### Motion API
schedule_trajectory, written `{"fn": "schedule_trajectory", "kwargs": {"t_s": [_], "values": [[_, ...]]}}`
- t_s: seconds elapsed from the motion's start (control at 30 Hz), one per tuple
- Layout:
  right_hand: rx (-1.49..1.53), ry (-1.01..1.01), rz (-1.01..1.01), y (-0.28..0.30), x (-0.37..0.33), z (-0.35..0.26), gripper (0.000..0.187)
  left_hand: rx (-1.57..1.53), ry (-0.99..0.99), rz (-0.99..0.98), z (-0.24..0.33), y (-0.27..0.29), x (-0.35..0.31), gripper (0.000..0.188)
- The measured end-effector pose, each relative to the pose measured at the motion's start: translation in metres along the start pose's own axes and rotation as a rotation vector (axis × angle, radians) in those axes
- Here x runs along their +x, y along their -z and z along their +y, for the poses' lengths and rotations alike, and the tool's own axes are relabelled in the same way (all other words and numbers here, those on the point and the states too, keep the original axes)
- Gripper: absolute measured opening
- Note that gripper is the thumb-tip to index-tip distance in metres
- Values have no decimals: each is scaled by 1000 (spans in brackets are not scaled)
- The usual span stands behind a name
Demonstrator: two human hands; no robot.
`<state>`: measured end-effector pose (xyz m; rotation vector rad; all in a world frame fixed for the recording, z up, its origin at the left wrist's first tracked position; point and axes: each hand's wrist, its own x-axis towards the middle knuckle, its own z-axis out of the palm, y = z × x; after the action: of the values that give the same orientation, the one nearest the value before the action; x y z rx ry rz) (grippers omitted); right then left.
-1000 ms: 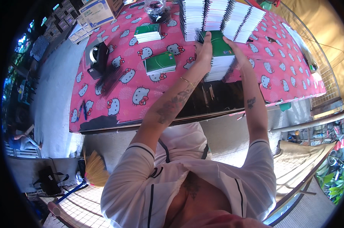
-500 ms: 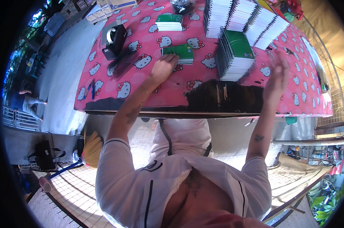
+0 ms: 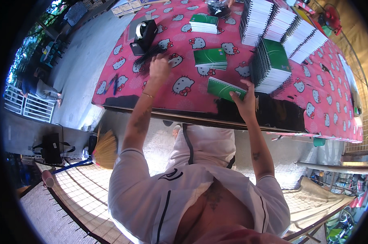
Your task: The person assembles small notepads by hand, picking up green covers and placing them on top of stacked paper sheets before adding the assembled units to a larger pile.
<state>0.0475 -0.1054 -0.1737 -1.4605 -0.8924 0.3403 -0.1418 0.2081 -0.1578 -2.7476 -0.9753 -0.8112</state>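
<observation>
1. Watching remotely, I see the right hand (image 3: pixel 246 99) pinched on the right end of a green rectangular paper booklet (image 3: pixel 221 87), thumb over its cover; the booklet extends leftward from that hand.
2. I see the left hand (image 3: pixel 160 70) half open, fingers curled, at a bundle of thin black spiral coils (image 3: pixel 148 57); I cannot tell whether it holds any.
3. Between and beyond both hands lies a low stack of green-covered booklets (image 3: pixel 211 56).
4. Beyond the right hand, rightward, stands a tall stack of green spiral-bound notebooks (image 3: pixel 273 75).
</observation>
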Motion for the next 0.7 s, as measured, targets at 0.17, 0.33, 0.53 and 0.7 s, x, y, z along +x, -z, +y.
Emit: {"fn": "schedule_trajectory", "kwargs": {"t_s": [0.17, 0.33, 0.53, 0.7], "values": [[115, 27, -145, -9, 8, 12, 41, 73, -84, 234, -25, -23, -12, 15], [184, -166, -115, -14, 6, 2, 33, 130, -84, 105, -30, -28, -20, 18], [225, -173, -189, -14, 7, 2, 27, 40, -75, 192, -28, -25, -19, 19], [73, -166, -196, -11, 10, -4, 24, -50, -97, 169, -30, -19, -28, 18]]}}
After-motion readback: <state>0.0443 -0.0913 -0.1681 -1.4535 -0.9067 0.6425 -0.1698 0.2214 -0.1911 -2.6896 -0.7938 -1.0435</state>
